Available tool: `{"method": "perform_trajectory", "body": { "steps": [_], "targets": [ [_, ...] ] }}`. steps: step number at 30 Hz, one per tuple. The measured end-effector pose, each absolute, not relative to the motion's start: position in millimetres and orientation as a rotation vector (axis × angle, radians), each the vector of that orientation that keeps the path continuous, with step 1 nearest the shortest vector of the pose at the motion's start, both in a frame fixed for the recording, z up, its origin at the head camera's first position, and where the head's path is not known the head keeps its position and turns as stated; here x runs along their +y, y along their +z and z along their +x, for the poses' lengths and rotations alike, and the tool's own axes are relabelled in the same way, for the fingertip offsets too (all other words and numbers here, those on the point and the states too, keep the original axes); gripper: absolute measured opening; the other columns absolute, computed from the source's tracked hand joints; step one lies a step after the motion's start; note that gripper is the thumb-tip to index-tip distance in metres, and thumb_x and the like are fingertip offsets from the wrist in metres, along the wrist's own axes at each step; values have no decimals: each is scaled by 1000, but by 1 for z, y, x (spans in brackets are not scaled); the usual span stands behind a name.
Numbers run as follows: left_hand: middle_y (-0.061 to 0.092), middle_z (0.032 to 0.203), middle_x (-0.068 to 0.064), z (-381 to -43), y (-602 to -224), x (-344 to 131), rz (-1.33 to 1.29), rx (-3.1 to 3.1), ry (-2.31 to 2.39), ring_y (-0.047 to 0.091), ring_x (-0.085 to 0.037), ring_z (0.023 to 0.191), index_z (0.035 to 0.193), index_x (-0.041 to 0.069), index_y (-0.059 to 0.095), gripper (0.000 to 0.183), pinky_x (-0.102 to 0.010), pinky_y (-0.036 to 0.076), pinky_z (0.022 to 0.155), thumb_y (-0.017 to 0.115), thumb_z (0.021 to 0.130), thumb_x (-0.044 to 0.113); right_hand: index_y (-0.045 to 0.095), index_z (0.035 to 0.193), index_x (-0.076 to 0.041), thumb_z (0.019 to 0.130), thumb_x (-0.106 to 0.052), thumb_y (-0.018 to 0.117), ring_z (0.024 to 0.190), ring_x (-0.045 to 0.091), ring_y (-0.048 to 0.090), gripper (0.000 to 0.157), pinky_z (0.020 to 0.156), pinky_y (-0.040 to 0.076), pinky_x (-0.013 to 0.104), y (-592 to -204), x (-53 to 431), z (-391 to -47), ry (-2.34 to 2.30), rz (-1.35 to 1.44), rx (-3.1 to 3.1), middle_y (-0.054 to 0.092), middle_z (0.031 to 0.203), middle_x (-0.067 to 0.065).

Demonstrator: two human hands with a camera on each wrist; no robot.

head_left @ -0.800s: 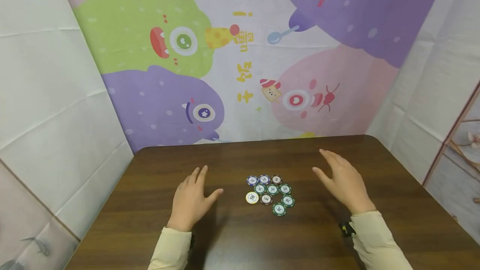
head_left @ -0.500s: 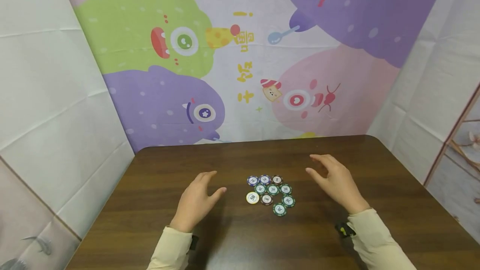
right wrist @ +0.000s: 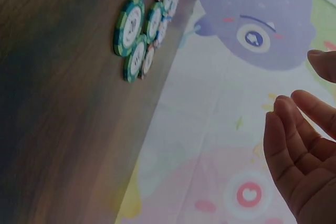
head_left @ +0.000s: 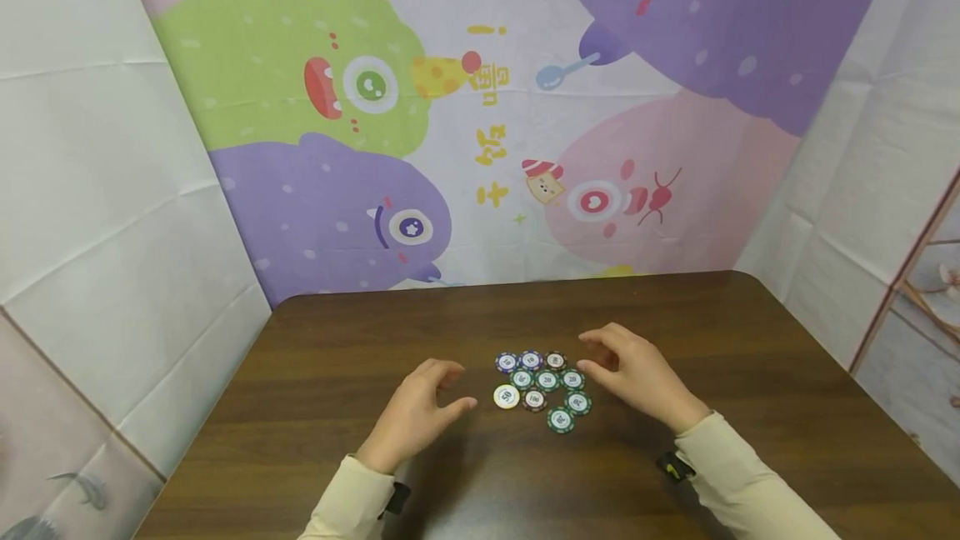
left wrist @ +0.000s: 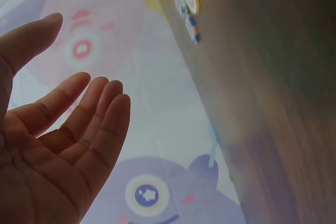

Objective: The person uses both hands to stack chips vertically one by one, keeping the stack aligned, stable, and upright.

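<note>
Several poker chips lie flat in a loose cluster mid-table in the head view. A yellow-edged chip marked 50 (head_left: 506,397) is at the cluster's left, beside a brown chip marked 100 (head_left: 534,400). Blue chips (head_left: 530,360) form the back row; green chips marked 20 (head_left: 560,420) run through the middle and front. My left hand (head_left: 414,413) hovers left of the 50 chip, fingers loosely bent, holding nothing. From the other side my right hand (head_left: 639,373) comes close to the green chips (right wrist: 129,27), thumb and fingers apart with nothing between them.
A dark brown wooden table (head_left: 480,482) carries the chips. Behind its far edge hangs a cloth backdrop (head_left: 487,248) with cartoon monsters. Pale cloth walls (head_left: 112,190) stand at both sides. Each wrist wears a dark band (head_left: 675,467) under a cream sleeve.
Both hands have moved inward toward the chips, the right one further and also nearer the person. Their fingers have bent more. The chips stay in place.
</note>
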State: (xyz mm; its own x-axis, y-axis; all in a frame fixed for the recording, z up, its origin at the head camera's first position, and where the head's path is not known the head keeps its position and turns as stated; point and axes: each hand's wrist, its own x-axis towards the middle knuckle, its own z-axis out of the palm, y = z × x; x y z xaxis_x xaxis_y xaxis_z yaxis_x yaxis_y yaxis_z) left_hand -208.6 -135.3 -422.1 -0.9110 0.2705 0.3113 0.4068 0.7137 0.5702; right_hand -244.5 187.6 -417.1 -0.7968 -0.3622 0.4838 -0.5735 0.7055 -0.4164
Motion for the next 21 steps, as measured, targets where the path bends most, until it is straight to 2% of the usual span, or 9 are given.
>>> {"method": "perform_trajectory", "body": {
  "steps": [12, 16, 21],
  "targets": [
    [65, 106, -7, -202, -431, -119, -725, -2868, -987, 63, -20, 98, 115, 5, 63, 41, -36, 53, 82, 76, 84, 29, 67, 113, -8, 86, -23, 74, 75, 9, 58, 32, 65, 47, 21, -422, 170, -243, 759, 874, -2702, 66, 95, -2],
    [64, 104, -7, -199, -436, -114, -790, -2902, -951, 64, -18, 95, 114, 4, 64, 40, -32, 53, 79, 76, 84, 29, 67, 112, -6, 87, -23, 73, 73, 4, 55, 31, 61, 45, 20, -427, 165, -243, 731, 931, -2768, 68, 94, 2],
    [64, 101, -4, -195, -440, -107, -889, -2905, -889, 62, -15, 90, 110, 7, 66, 36, -26, 51, 76, 76, 83, 29, 68, 109, -4, 87, -22, 73, 75, 9, 59, 28, 64, 48, 21, -435, 162, -243, 670, 1037, -2803, 66, 93, 3]
  ]
}}
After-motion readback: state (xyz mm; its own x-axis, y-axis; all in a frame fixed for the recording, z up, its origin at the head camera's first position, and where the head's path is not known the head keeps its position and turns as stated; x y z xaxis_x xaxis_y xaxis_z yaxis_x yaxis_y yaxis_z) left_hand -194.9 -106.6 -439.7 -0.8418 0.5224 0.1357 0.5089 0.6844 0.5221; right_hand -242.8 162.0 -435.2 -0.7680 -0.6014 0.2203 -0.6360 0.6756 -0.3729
